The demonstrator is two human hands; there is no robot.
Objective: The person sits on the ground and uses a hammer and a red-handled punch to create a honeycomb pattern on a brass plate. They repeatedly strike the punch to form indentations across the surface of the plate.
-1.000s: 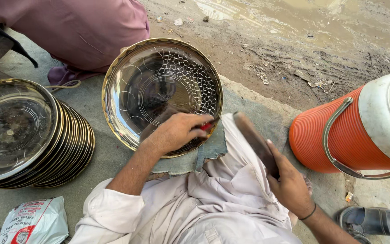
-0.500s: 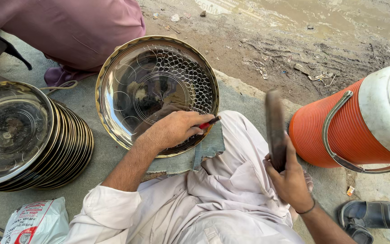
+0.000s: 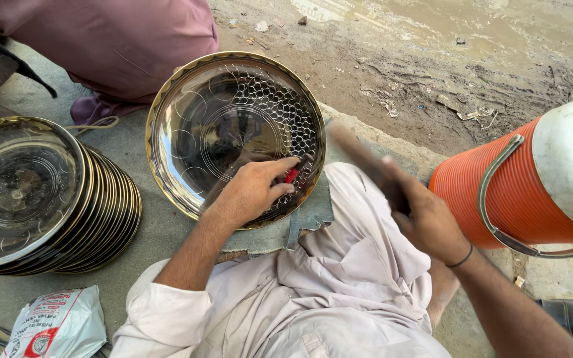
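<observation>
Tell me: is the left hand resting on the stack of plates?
No, the left hand rests on the single engraved tray, holding a small red-tipped tool.

Stacked trays (image 3: 48,199), orange cooler (image 3: 532,185) — printed bag (image 3: 58,325)

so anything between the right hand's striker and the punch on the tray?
Nothing visible. The right hand holds a blurred bar raised beside the tray; open air separates it from the red-handled punch, which the left hand pins on the tray.

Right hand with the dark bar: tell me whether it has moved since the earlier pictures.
Yes. The right hand has swung its blurred dark bar down and left, away from the orange cooler, toward the patterned tray.
</observation>
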